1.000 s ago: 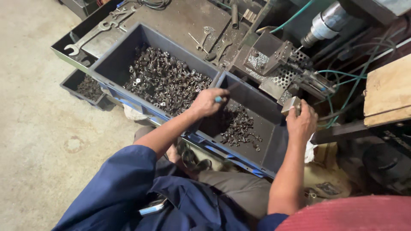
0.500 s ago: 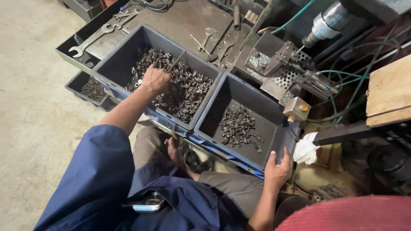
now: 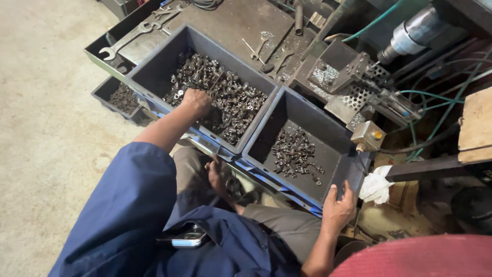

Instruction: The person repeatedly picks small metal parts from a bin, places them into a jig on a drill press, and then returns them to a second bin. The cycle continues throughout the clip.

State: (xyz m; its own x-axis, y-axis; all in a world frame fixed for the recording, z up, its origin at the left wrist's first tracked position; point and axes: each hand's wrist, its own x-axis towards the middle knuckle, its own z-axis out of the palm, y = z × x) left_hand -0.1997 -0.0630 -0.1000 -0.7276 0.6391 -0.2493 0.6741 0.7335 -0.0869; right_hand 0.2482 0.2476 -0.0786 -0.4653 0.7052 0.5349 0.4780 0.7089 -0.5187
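My left hand (image 3: 196,101) is curled down into the heap of small metal parts (image 3: 225,97) in the big grey bin (image 3: 154,66), left of centre; whether its fingers have closed on any I cannot tell. My right hand (image 3: 338,208) grips the near rim of the second bin (image 3: 353,169), lower right, which holds only a thin scatter. The parts look hard, heavy together, likely oily and slippery; I'd pinch one by its body.

Dark grey bins (image 3: 302,110) with blue lower edges, dark metal parts (image 3: 225,92) inside; deep blue sleeve (image 3: 133,205); white rag (image 3: 375,185); pale beige floor (image 3: 46,128); green hoses (image 3: 430,95)
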